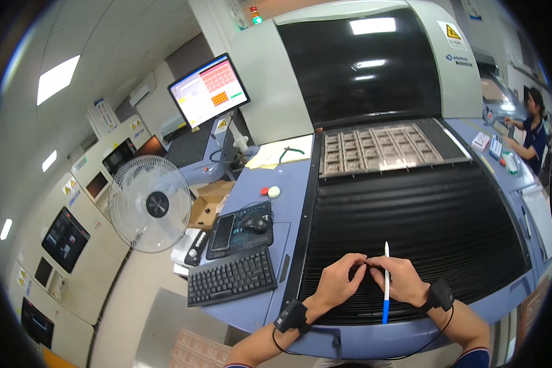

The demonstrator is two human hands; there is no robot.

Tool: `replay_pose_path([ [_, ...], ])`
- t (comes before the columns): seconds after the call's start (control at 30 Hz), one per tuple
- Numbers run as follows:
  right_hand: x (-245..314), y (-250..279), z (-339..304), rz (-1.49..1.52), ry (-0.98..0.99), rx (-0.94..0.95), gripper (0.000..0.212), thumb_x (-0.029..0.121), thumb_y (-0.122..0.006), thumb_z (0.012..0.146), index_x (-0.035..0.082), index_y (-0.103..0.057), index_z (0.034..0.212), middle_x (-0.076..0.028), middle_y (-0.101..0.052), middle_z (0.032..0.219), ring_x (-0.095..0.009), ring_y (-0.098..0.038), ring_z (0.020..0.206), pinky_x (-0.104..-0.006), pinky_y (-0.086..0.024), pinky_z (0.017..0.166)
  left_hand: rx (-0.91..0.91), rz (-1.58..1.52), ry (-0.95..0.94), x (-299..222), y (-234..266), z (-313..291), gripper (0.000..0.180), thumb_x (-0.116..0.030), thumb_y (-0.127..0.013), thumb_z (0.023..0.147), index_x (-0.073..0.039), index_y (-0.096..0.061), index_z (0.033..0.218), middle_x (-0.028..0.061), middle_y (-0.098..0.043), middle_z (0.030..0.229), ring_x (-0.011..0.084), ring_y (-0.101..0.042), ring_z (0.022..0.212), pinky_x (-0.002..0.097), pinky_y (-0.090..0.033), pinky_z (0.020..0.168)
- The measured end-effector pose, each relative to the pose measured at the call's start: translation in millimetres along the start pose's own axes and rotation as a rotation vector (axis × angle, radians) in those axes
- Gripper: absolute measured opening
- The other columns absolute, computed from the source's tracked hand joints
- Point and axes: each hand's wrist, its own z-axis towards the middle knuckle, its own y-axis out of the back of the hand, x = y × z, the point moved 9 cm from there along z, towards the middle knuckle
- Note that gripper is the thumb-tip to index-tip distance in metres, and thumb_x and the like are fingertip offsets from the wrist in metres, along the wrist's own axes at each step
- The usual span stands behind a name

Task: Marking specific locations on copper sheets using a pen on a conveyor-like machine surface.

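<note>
In front of me, over the black ribbed cover [411, 214] of a large machine, my two hands meet at the fingertips. My right hand [403, 281] is closed on a white pen [386, 294] with a blue end, which stands nearly upright across the fingers. The fingers of my left hand [337, 283] are curled in with thumb and fingertips close together; anything between them is too small or hidden to make out. Beyond the cover, a panel of several rectangular circuit boards [380, 147] lies in the machine's opening. Both wrists wear black bands with thin cords.
Left of the cover are a keyboard [232, 277], a mouse [256, 223], a phone [223, 232], red and white round buttons [274, 192] and green-handled pliers [291, 152] on paper. A monitor [209, 92] and fan [157, 204] stand farther left. At right, a person [533, 135] works beside small boxes [481, 142].
</note>
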Motion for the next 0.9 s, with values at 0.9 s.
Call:
replay_pose_path([
  [0.9, 4, -7, -8, 0.107, 0.08, -0.067, 0.019, 0.007, -0.066, 0.088, 0.0, -0.065, 0.106, -0.015, -0.067, 0.07, -0.03, -0.068, 0.06, -0.038, -0.054, 0.055, 0.059, 0.034, 0.027, 0, -3, -2, 0.018, -0.005, -0.066, 0.092, 0.002, -0.06, 0.107, 0.0144, -0.073, 0.091, 0.0209, -0.074, 0.085, 0.0311, -0.058, 0.076],
])
